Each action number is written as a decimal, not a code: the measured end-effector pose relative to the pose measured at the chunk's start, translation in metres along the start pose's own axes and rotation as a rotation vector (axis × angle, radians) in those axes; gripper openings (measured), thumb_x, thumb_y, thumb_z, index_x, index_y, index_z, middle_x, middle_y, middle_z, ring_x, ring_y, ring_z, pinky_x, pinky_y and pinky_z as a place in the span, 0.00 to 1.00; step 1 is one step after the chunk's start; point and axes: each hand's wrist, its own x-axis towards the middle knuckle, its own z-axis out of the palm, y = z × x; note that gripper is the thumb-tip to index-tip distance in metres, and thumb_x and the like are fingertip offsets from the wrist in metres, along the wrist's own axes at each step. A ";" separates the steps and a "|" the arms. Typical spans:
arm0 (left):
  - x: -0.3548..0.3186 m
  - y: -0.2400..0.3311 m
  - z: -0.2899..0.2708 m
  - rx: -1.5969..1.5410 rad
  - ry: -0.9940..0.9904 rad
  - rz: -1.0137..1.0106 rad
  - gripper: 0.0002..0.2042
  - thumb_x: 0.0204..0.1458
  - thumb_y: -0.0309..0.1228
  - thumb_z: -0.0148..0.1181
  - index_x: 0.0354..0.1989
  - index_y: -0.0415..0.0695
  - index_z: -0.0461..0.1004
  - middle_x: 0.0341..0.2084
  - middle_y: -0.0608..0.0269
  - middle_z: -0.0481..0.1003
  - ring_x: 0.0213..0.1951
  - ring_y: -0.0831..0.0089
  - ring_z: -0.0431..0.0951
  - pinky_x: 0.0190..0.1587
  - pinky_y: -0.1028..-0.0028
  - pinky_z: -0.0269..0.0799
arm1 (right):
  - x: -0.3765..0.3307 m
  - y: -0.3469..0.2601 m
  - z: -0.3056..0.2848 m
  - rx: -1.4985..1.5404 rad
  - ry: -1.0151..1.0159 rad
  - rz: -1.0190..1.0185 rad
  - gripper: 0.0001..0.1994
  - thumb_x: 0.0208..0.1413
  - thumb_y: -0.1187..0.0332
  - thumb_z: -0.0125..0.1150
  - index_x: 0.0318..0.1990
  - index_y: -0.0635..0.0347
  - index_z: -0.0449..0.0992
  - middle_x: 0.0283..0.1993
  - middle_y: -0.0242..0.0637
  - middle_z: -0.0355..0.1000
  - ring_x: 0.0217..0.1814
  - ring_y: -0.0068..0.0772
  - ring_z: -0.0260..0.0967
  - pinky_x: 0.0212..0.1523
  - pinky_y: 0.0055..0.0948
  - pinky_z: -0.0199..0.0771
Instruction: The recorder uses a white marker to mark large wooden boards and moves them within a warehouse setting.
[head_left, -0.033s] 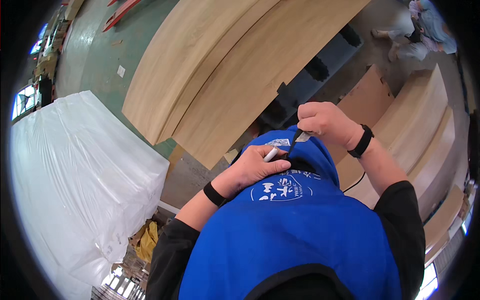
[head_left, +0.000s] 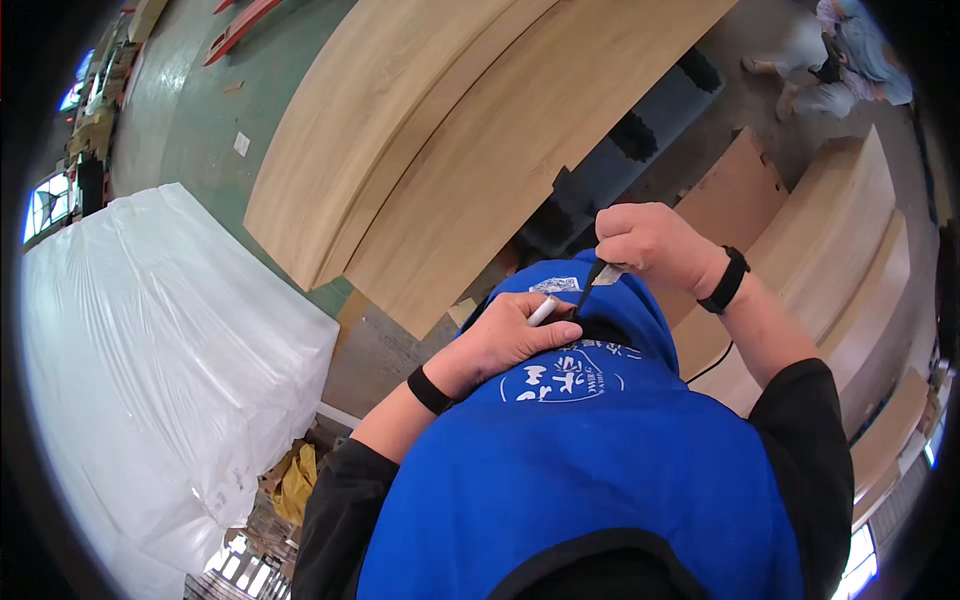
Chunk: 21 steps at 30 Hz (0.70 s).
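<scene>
My left hand (head_left: pixel 508 335) lies against the front of the blue apron (head_left: pixel 570 470) at waist height. A short white stick (head_left: pixel 543 311), shaped like a cigarette or a marker, is gripped between its fingers. The thumb presses on dark material at the apron's pocket edge. Higher and to the right, my right hand (head_left: pixel 650 245) is closed on the upper end of a narrow black strap (head_left: pixel 591 284), pulled taut toward the left thumb. A small pale tag (head_left: pixel 608 274) hangs just below the right fingers. Where the strap's lower end sits is hidden by my left hand.
Large wood-grain boards (head_left: pixel 440 150) are stacked ahead. A plastic-wrapped stack (head_left: pixel 170 350) stands at the left. More curved boards (head_left: pixel 800 260) and a brown cardboard sheet (head_left: pixel 735 185) are on the right. Another person (head_left: pixel 840 70) is at the far right; a red metal frame (head_left: pixel 240 30) lies far left.
</scene>
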 end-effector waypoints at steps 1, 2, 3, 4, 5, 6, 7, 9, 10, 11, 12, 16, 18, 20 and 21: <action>0.000 -0.003 0.003 -0.009 0.006 -0.006 0.27 0.49 0.45 0.69 0.50 0.37 0.75 0.38 0.63 0.77 0.41 0.78 0.74 0.46 0.76 0.70 | 0.000 0.000 -0.002 -0.001 0.000 0.002 0.07 0.43 0.71 0.59 0.20 0.56 0.65 0.26 0.35 0.62 0.30 0.40 0.68 0.27 0.36 0.70; -0.001 -0.005 0.005 -0.018 0.012 -0.013 0.26 0.48 0.45 0.70 0.49 0.37 0.75 0.39 0.63 0.77 0.41 0.78 0.73 0.46 0.76 0.70 | 0.001 0.001 -0.003 -0.009 -0.034 -0.011 0.07 0.44 0.70 0.58 0.20 0.56 0.66 0.26 0.34 0.63 0.31 0.40 0.69 0.27 0.36 0.70; -0.002 -0.003 0.005 0.019 0.011 -0.019 0.26 0.49 0.44 0.70 0.49 0.37 0.75 0.39 0.64 0.76 0.42 0.78 0.73 0.47 0.76 0.70 | 0.002 0.002 -0.004 -0.017 -0.068 -0.024 0.07 0.44 0.69 0.58 0.20 0.55 0.66 0.26 0.34 0.63 0.31 0.40 0.70 0.27 0.36 0.70; -0.002 -0.004 0.005 0.018 0.011 -0.019 0.26 0.49 0.44 0.70 0.49 0.37 0.75 0.39 0.64 0.76 0.42 0.78 0.73 0.47 0.76 0.70 | 0.004 0.003 -0.004 -0.017 -0.069 -0.023 0.07 0.44 0.69 0.58 0.20 0.55 0.66 0.26 0.34 0.63 0.31 0.40 0.70 0.27 0.36 0.70; -0.001 -0.005 0.005 -0.047 0.005 -0.020 0.26 0.49 0.43 0.70 0.50 0.37 0.74 0.40 0.64 0.76 0.42 0.78 0.73 0.47 0.76 0.70 | 0.007 0.005 -0.004 -0.016 -0.067 -0.018 0.07 0.45 0.69 0.58 0.20 0.55 0.66 0.27 0.34 0.63 0.32 0.40 0.70 0.27 0.36 0.70; 0.000 -0.006 0.005 -0.111 -0.003 -0.022 0.26 0.49 0.43 0.69 0.51 0.37 0.73 0.40 0.64 0.76 0.43 0.78 0.73 0.48 0.76 0.70 | 0.009 0.006 -0.003 -0.015 -0.065 -0.012 0.08 0.45 0.68 0.57 0.20 0.55 0.67 0.27 0.35 0.64 0.32 0.40 0.70 0.28 0.37 0.70; 0.000 -0.009 0.004 -0.111 -0.003 -0.024 0.26 0.49 0.43 0.69 0.51 0.37 0.73 0.40 0.64 0.76 0.43 0.78 0.73 0.48 0.76 0.70 | 0.013 0.008 0.000 -0.014 -0.064 -0.011 0.08 0.45 0.68 0.57 0.20 0.55 0.67 0.27 0.35 0.64 0.32 0.40 0.70 0.28 0.37 0.70; -0.001 -0.015 0.001 -0.289 -0.021 -0.008 0.27 0.50 0.42 0.69 0.52 0.37 0.72 0.42 0.63 0.76 0.43 0.78 0.74 0.49 0.75 0.70 | 0.017 0.013 0.009 -0.007 -0.045 0.028 0.08 0.46 0.68 0.57 0.20 0.56 0.67 0.27 0.35 0.64 0.31 0.41 0.70 0.28 0.37 0.71; -0.002 -0.014 0.000 -0.290 -0.021 -0.009 0.27 0.50 0.42 0.69 0.52 0.37 0.72 0.42 0.63 0.76 0.43 0.78 0.74 0.49 0.75 0.70 | 0.015 0.015 0.012 -0.005 -0.046 0.029 0.08 0.46 0.68 0.57 0.20 0.56 0.67 0.27 0.35 0.64 0.31 0.41 0.70 0.28 0.37 0.71; -0.003 -0.013 -0.001 -0.283 -0.014 -0.026 0.26 0.50 0.40 0.69 0.53 0.37 0.71 0.42 0.64 0.75 0.43 0.77 0.74 0.49 0.75 0.70 | 0.013 0.016 0.016 0.004 -0.032 0.043 0.08 0.45 0.68 0.58 0.20 0.56 0.66 0.27 0.36 0.64 0.31 0.42 0.70 0.28 0.37 0.70; -0.005 -0.013 -0.001 -0.280 0.000 -0.040 0.26 0.50 0.39 0.69 0.53 0.37 0.71 0.42 0.64 0.75 0.42 0.77 0.74 0.49 0.75 0.71 | 0.013 0.016 0.020 0.015 -0.022 0.050 0.08 0.45 0.69 0.58 0.20 0.56 0.66 0.27 0.36 0.64 0.31 0.42 0.70 0.28 0.37 0.70; -0.012 -0.023 0.006 -0.307 0.160 -0.064 0.25 0.49 0.36 0.70 0.53 0.37 0.71 0.41 0.64 0.75 0.42 0.77 0.75 0.48 0.76 0.71 | -0.009 0.002 0.028 0.040 -0.028 0.117 0.06 0.45 0.69 0.60 0.22 0.55 0.69 0.27 0.37 0.64 0.32 0.42 0.70 0.29 0.37 0.70; -0.015 -0.029 0.007 -0.273 0.233 -0.019 0.24 0.47 0.34 0.71 0.52 0.38 0.72 0.40 0.64 0.76 0.42 0.78 0.75 0.47 0.78 0.71 | -0.020 -0.014 0.030 0.157 -0.023 0.204 0.05 0.44 0.73 0.65 0.29 0.55 0.75 0.26 0.35 0.66 0.31 0.41 0.69 0.28 0.32 0.69; -0.017 -0.032 0.008 -0.239 0.277 0.013 0.24 0.46 0.34 0.72 0.51 0.37 0.73 0.39 0.65 0.76 0.41 0.79 0.74 0.46 0.78 0.71 | -0.030 -0.023 0.038 0.194 -0.084 0.216 0.06 0.47 0.73 0.65 0.34 0.55 0.78 0.27 0.35 0.67 0.32 0.40 0.70 0.29 0.31 0.70; -0.018 -0.033 0.009 -0.196 0.308 0.041 0.24 0.46 0.34 0.72 0.50 0.37 0.74 0.39 0.65 0.76 0.41 0.79 0.74 0.46 0.78 0.71 | -0.036 -0.028 0.044 0.297 -0.119 0.231 0.06 0.47 0.74 0.65 0.34 0.56 0.78 0.27 0.36 0.68 0.32 0.40 0.70 0.30 0.31 0.69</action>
